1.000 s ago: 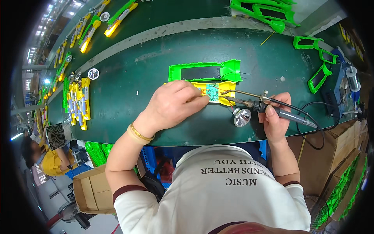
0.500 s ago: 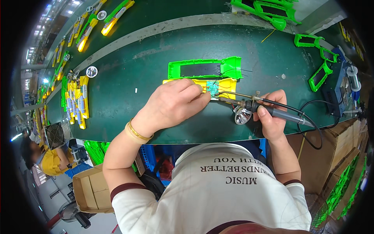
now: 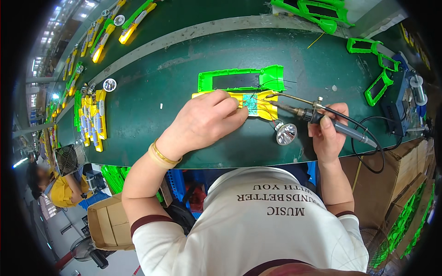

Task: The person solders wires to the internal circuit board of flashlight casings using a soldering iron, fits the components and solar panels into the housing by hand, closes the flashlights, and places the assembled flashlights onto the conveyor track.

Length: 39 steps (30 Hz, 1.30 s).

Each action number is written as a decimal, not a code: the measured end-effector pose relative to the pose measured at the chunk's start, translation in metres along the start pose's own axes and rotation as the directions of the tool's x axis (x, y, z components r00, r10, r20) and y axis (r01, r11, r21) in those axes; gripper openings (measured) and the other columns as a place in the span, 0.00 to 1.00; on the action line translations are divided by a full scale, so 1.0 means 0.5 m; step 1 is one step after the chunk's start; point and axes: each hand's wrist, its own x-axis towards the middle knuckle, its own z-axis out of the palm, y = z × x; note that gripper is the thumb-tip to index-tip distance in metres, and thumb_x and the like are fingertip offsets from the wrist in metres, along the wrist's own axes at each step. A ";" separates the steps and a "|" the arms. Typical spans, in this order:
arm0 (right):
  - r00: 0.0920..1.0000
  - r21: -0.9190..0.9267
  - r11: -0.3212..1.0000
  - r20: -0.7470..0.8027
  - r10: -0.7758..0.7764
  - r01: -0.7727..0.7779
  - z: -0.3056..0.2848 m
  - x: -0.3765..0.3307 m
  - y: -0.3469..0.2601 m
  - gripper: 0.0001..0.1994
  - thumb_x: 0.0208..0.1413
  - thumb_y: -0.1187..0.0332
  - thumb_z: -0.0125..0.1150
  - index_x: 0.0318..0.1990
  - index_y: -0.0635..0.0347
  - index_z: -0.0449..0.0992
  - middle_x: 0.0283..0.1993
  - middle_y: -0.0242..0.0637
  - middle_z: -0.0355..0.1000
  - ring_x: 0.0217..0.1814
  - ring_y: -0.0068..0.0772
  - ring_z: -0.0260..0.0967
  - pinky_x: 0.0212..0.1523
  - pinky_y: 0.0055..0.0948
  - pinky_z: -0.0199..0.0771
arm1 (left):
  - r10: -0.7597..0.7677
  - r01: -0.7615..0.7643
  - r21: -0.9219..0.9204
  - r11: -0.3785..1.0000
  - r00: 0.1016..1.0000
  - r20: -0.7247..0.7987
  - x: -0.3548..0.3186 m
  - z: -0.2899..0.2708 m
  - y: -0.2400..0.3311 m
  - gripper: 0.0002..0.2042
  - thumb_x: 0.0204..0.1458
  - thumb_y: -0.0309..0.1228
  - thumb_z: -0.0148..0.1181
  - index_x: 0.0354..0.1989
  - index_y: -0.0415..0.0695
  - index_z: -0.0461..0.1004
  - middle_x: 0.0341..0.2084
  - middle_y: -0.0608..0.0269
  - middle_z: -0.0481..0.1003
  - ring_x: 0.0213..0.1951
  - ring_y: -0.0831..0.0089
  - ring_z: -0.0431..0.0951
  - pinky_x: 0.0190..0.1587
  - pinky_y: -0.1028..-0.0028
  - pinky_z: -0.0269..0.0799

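My right hand (image 3: 329, 135) grips a soldering iron (image 3: 343, 129) that has a thin metal feed tube along it. The iron's tip points left, over the right end of a yellow plastic housing (image 3: 267, 109). A small green circuit board (image 3: 250, 105) with thin wires sits in this housing. My left hand (image 3: 209, 117) is closed at the board's left edge and covers the housing's left part; what its fingertips pinch is hidden. Just below the iron, a round silver reflector (image 3: 286, 134) lies on the bench, joined by wires. A green frame (image 3: 237, 79) lies directly behind the housing.
Yellow housings with batteries (image 3: 94, 119) are grouped at the left, beside a loose reflector (image 3: 109, 84). Green frames (image 3: 379, 92) lie at the right, near a blue soldering unit (image 3: 393, 108) with a solder spool. The iron's black cable (image 3: 380, 158) loops over the bench's right edge.
My right hand has drawn the soldering iron up and to the right, off the circuit board. The reflector now shows fully. My left hand has stayed in place.
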 end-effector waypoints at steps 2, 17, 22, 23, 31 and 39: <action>1.000 -0.004 1.000 0.013 -0.021 0.021 -0.005 0.001 -0.002 0.13 0.50 0.68 0.57 0.36 0.59 0.57 0.30 0.37 0.63 0.19 0.20 0.59 0.18 0.17 0.60 | 0.002 -0.002 0.009 1.000 1.000 -0.008 0.001 -0.003 0.001 0.11 0.34 0.24 0.60 0.31 0.46 0.75 0.24 0.66 0.66 0.27 0.74 0.70 0.23 0.77 0.69; 0.971 0.131 0.978 -0.194 -0.137 0.165 -0.032 0.006 -0.003 0.10 0.54 0.67 0.51 0.37 0.60 0.58 0.28 0.35 0.61 0.20 0.24 0.59 0.20 0.20 0.61 | -0.357 0.362 0.050 0.931 0.931 -0.081 0.087 -0.035 -0.012 0.12 0.37 0.37 0.66 0.23 0.43 0.71 0.19 0.62 0.67 0.24 0.63 0.69 0.25 0.70 0.66; 0.994 0.147 0.985 -0.068 -0.084 0.094 -0.018 -0.001 -0.008 0.11 0.52 0.67 0.53 0.37 0.59 0.57 0.28 0.35 0.61 0.19 0.24 0.60 0.20 0.20 0.61 | -0.665 0.685 -0.387 0.617 0.717 0.209 0.020 -0.067 0.039 0.09 0.39 0.28 0.64 0.28 0.42 0.71 0.19 0.62 0.70 0.19 0.71 0.73 0.22 0.73 0.69; 0.992 0.134 0.986 -0.088 -0.090 0.101 -0.005 -0.003 -0.011 0.13 0.51 0.66 0.55 0.36 0.59 0.57 0.28 0.36 0.61 0.19 0.23 0.60 0.18 0.18 0.60 | -0.654 0.670 -0.517 0.533 0.714 0.250 0.018 -0.066 0.043 0.10 0.39 0.23 0.63 0.31 0.41 0.71 0.21 0.61 0.71 0.21 0.73 0.74 0.25 0.74 0.70; 0.997 0.060 0.996 0.048 -0.066 0.063 -0.009 0.003 0.003 0.15 0.49 0.67 0.58 0.36 0.58 0.57 0.31 0.37 0.62 0.19 0.22 0.59 0.17 0.18 0.58 | -0.123 0.102 -0.184 0.978 0.987 -0.107 -0.012 0.001 -0.003 0.12 0.37 0.22 0.62 0.33 0.43 0.70 0.22 0.62 0.69 0.23 0.67 0.70 0.26 0.72 0.67; 0.997 0.026 0.998 0.051 -0.051 0.049 -0.005 -0.006 0.000 0.14 0.50 0.68 0.57 0.36 0.60 0.56 0.33 0.37 0.61 0.20 0.22 0.59 0.19 0.20 0.63 | -0.076 0.061 -0.093 0.994 0.985 -0.158 -0.023 -0.004 -0.002 0.11 0.35 0.23 0.63 0.30 0.45 0.72 0.18 0.65 0.67 0.19 0.68 0.67 0.20 0.72 0.62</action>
